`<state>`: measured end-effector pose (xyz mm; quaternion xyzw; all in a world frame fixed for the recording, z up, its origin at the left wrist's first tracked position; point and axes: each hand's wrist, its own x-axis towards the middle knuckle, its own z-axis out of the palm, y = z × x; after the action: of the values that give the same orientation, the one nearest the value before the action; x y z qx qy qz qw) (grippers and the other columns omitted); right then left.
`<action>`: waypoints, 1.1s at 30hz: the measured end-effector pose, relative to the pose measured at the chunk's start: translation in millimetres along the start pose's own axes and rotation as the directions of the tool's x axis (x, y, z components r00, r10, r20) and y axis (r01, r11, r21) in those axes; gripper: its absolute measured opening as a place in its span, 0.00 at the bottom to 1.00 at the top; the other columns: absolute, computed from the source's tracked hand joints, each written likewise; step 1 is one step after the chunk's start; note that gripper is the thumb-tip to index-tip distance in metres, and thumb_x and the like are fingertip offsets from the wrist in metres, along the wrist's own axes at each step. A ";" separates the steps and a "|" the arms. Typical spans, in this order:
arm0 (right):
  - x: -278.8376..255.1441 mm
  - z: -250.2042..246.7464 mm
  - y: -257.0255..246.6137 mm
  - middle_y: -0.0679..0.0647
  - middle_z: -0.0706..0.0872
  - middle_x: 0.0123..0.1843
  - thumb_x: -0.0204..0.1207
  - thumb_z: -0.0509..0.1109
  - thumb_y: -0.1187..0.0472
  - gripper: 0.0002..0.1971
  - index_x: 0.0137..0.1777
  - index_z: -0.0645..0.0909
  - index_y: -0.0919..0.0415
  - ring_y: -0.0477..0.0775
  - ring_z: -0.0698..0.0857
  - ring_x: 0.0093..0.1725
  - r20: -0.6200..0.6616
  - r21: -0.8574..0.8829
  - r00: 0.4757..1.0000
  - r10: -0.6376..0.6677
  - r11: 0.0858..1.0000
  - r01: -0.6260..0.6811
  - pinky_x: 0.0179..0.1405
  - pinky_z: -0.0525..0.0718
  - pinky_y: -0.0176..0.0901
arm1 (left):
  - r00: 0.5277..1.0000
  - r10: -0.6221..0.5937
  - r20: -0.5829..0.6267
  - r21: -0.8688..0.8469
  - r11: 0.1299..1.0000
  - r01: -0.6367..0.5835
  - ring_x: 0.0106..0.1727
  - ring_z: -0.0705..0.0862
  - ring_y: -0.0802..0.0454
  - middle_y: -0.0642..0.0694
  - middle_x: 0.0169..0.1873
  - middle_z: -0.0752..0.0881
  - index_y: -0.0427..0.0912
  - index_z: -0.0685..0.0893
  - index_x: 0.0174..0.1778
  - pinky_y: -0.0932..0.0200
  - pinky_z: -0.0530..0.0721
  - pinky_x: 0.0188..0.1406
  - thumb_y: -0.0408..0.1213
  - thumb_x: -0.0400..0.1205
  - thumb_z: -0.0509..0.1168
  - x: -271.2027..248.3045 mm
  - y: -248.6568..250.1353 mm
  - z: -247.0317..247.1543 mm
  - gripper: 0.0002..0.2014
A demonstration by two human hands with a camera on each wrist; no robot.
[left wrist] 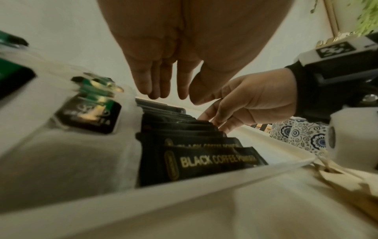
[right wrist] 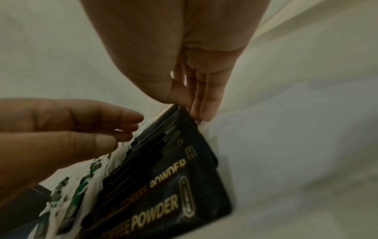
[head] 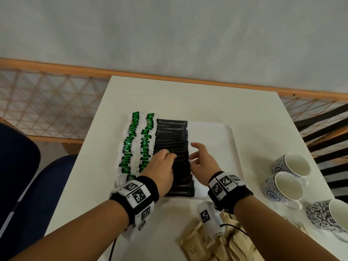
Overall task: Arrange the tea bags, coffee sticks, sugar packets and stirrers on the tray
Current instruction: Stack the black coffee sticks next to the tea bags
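Fingers (head: pixel 170 156) of left hand (head: pixel 160 166) rest straight on coffee sticks (head: pixel 172 140) row on tray (head: pixel 216 132); right hand (head: pixel 202 162) relaxed, touching row's edge. Square row gently, don't topple.

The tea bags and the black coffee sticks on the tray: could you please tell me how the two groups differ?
The tea bags are white with green labels and lie in two columns at the tray's left side; the coffee sticks are black with gold lettering, in one column beside them. Both hands, the left hand and right hand, are at the coffee sticks, not the tea bags. Both groups overlap in rows.
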<state>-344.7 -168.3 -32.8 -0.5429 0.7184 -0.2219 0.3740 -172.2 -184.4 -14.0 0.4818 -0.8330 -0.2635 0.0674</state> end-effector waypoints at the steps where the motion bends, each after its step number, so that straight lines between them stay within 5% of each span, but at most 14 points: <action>1: 0.8 0.4 -0.3 0.50 0.78 0.55 0.78 0.59 0.69 0.29 0.77 0.60 0.51 0.46 0.80 0.45 0.001 -0.002 1.000 0.002 1.000 -0.002 0.37 0.77 0.30 | 1.000 -0.014 0.021 0.011 1.000 0.014 0.80 0.60 0.47 0.44 0.78 0.61 0.41 0.61 0.81 0.59 0.60 0.78 0.31 0.85 0.56 3.3 1.1 -0.5 0.26; 5: 5.7 1.5 0.1 0.49 0.78 0.55 0.78 0.59 0.69 0.29 0.77 0.61 0.50 0.47 0.80 0.46 -0.034 0.015 0.999 0.029 0.999 -0.028 0.36 0.75 0.29 | 0.986 -0.078 0.149 0.103 0.993 0.063 0.85 0.43 0.46 0.42 0.84 0.44 0.40 0.47 0.84 0.56 0.46 0.81 0.33 0.86 0.53 12.7 3.7 -1.1 0.31; 11: 9.6 -1.6 -1.2 0.50 0.77 0.61 0.77 0.59 0.70 0.30 0.77 0.60 0.51 0.48 0.80 0.51 -0.049 0.061 0.998 0.049 0.997 -0.046 0.37 0.75 0.28 | 0.978 -0.090 0.191 0.139 0.988 0.064 0.85 0.40 0.46 0.42 0.84 0.41 0.39 0.44 0.84 0.56 0.43 0.82 0.34 0.86 0.52 18.9 8.0 -1.1 0.32; 14: 17.0 -2.5 -7.4 0.46 0.72 0.64 0.76 0.59 0.73 0.34 0.80 0.57 0.50 0.48 0.78 0.59 -0.047 0.111 0.997 0.054 0.993 -0.048 0.46 0.78 0.32 | 0.972 -0.116 0.205 0.160 0.984 0.083 0.84 0.39 0.46 0.41 0.84 0.40 0.38 0.42 0.84 0.55 0.43 0.83 0.34 0.86 0.52 29.8 8.3 -3.9 0.33; 20: 21.9 -0.3 -10.9 0.50 0.78 0.59 0.76 0.60 0.72 0.33 0.79 0.58 0.52 0.45 0.79 0.52 -0.024 0.098 0.999 0.038 0.995 -0.036 0.52 0.80 0.38 | 0.965 -0.128 0.229 0.161 0.983 0.092 0.85 0.41 0.46 0.42 0.84 0.42 0.39 0.45 0.84 0.51 0.46 0.83 0.36 0.85 0.53 39.2 5.7 -2.0 0.33; 26: 31.5 -3.8 -14.5 0.51 0.73 0.69 0.75 0.60 0.73 0.35 0.81 0.55 0.51 0.49 0.77 0.62 -0.069 0.154 0.995 0.068 0.986 -0.056 0.58 0.79 0.40 | 0.967 -0.131 0.217 0.159 0.982 0.098 0.84 0.39 0.46 0.41 0.84 0.40 0.39 0.43 0.84 0.51 0.43 0.83 0.37 0.85 0.53 46.8 3.4 -5.0 0.34; 33: 41.7 -0.4 -19.9 0.52 0.77 0.61 0.76 0.60 0.72 0.35 0.80 0.55 0.52 0.39 0.79 0.44 -0.063 0.159 0.995 0.079 0.985 -0.068 0.48 0.80 0.38 | 0.957 -0.145 0.250 0.182 0.978 0.100 0.84 0.40 0.44 0.40 0.84 0.40 0.39 0.44 0.84 0.49 0.44 0.83 0.38 0.85 0.53 54.9 2.0 -4.2 0.34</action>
<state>-338.2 -214.0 -30.4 -0.4768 0.7307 -0.2823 0.3987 -201.1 -231.2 -17.2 0.4974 -0.8222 -0.2576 -0.1006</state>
